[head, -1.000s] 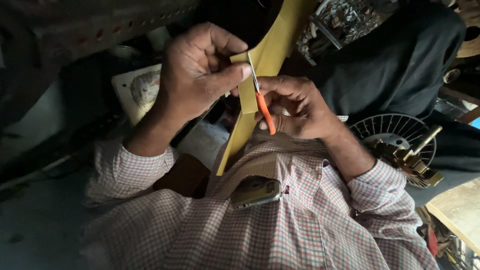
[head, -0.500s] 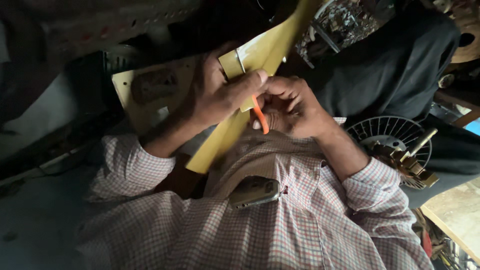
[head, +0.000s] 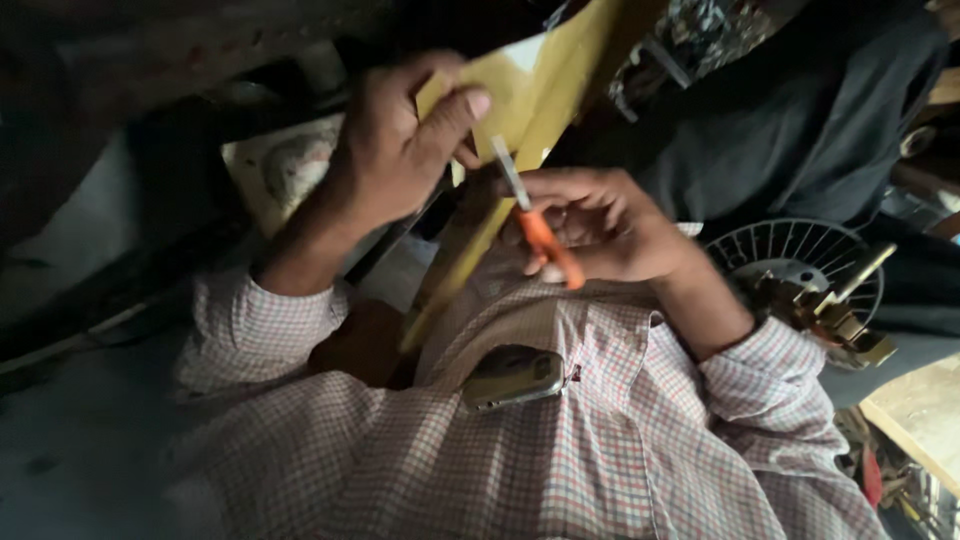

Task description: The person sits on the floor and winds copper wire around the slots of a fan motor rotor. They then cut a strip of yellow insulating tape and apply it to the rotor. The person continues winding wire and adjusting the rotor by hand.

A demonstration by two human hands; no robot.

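The left hand (head: 395, 150) pinches a long yellow strip (head: 520, 130) between thumb and fingers. Just right of that strip, the right hand (head: 600, 225) grips an orange-handled screwdriver (head: 535, 230), tip touching the strip.

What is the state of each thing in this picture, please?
left hand: closed on the yellow sheet.
right hand: closed on the orange-handled tool.
yellow sheet: held up, tilted.
orange-handled tool: metal tip at the sheet's edge.
phone: tucked in the shirt pocket.

Yellow sheet (head: 540, 90), orange-handled tool (head: 540, 240), checked shirt (head: 520, 460)
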